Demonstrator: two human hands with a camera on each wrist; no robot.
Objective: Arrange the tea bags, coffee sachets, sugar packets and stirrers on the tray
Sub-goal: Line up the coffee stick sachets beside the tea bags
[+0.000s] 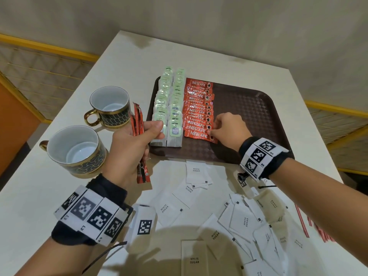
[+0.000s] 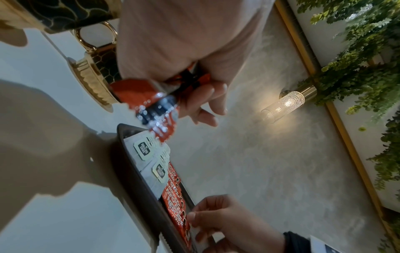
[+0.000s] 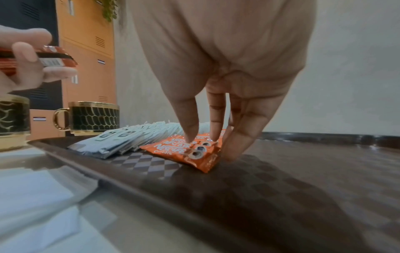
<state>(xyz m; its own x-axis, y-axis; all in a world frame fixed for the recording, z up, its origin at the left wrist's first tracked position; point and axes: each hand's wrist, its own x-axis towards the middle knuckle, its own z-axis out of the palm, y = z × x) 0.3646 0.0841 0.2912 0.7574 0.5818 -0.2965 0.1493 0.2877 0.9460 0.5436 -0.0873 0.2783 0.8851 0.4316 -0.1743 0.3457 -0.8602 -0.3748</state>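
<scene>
Left hand point(image 1: 127, 148) grips a small bunch of red coffee sachets point(image 1: 139, 136) upright by their middles, fingers curled round them, over the pale counter point(image 1: 59, 196) just beside the tray's left edge; it looks like a supply held ready to feed the row. Beyond it stand two dark, gold-rimmed ceramic cups point(image 1: 75, 148), both off the tray. On the brown plastic checker-textured tray point(image 1: 249, 108), two overlapped columns of pale green-and-white tea bags point(image 1: 169, 108) run along the left side, shingled so each label shows. Next to them a column of red coffee sachets point(image 1: 199, 110) is laid the same way, each overlapping the one behind it. Right hand point(image 1: 229, 130) rests at the near end of that column, its fingertips point(image 3: 190, 137) pressing down on the nearest sachet, probably squaring it with the others; whether it pinches the edge I cannot tell for sure. The tray's right half is bare. White paper sugar packets point(image 1: 199, 196) lie scattered on the counter in front of the tray, and thin red stirrers point(image 1: 304, 222) sit at the far right, all yet to be placed.
</scene>
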